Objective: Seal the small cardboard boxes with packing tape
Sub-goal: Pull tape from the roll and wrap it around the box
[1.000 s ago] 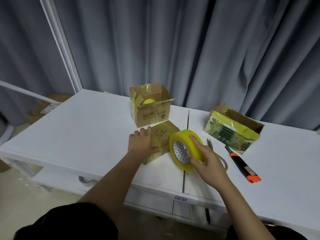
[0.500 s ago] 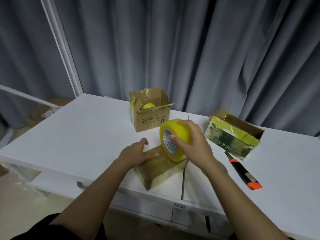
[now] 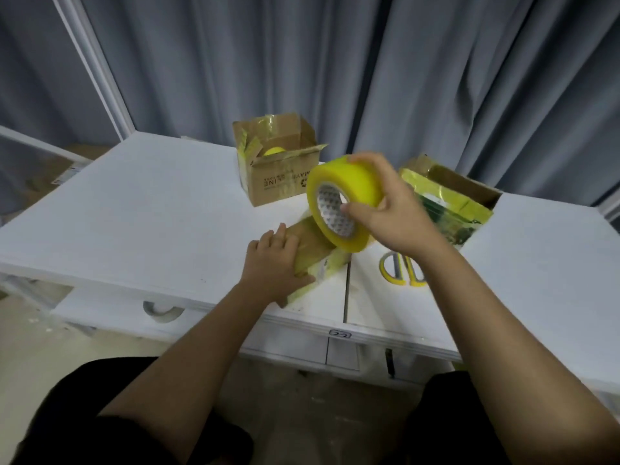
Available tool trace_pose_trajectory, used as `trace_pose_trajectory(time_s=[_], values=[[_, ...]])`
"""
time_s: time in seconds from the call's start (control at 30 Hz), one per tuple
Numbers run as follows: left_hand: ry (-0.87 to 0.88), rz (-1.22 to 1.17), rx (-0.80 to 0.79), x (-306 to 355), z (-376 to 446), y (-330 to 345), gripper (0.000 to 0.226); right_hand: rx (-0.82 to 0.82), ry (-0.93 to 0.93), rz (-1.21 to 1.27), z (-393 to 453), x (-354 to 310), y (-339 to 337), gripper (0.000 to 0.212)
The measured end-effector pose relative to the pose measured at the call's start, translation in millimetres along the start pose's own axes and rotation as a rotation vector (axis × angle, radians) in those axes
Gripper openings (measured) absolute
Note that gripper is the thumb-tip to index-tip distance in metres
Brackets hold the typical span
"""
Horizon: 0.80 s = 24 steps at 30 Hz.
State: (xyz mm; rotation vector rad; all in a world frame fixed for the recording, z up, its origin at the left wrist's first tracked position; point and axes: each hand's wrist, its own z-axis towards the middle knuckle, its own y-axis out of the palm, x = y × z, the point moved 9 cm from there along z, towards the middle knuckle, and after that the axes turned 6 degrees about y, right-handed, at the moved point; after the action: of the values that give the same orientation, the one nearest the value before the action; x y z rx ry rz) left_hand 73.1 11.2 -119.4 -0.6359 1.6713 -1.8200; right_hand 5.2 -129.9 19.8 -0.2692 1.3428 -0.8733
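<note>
1. Left hand lies flat on the small flat box at the near edge of the white table, fingers straight and close together, pressing down; the thumb lies along the box's near end. Likely purpose: pin the box so it does not slide while tape is drawn over it.
2. Right hand grips the yellow tape roll, fingers curled over the outer band and the thumb at the core's rim. The roll is held on edge, its lower rim just past the left fingertips, at or just over the box's far end (contact cannot be told; the frame is blurred there). Standing it on edge probably lets the tape unwind along the top seam.
3. Beyond the fingertips stands an open brown box, flaps up, something yellow inside. Behind the right hand's knuckles lies a green-and-yellow box, its end open.
4. Under the right wrist: scissors with yellow-rimmed handles.
5. Count: three boxes, one roll in hand, one pair of scissors, two hands.
</note>
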Motion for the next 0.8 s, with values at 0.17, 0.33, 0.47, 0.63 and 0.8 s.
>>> trace_pose_trajectory(time_s=[0.17,0.33,0.47,0.63,0.8], values=[[-0.005,-0.037,-0.020,2.6,3.0,0.8,0.087,-0.041,0.009,0.052,-42.8,25.2,-22.9,0.053],[-0.033,-0.146,-0.151,-1.5,5.5,1.6,0.085,-0.125,0.130,0.132,-80.9,82.2,7.5,0.056],[-0.016,-0.256,-0.171,-2.9,8.0,-7.0,0.085,-0.098,0.126,0.105,-84.4,86.4,12.0,0.060],[-0.089,-0.919,-0.338,-15.2,7.6,-6.4,0.048,0.075,0.001,0.131,-60.7,55.9,-19.3,0.064],[-0.205,-0.912,-0.267,-36.8,11.0,-8.1,0.051,0.265,-0.048,0.050,-23.9,25.5,-16.1,0.044]])
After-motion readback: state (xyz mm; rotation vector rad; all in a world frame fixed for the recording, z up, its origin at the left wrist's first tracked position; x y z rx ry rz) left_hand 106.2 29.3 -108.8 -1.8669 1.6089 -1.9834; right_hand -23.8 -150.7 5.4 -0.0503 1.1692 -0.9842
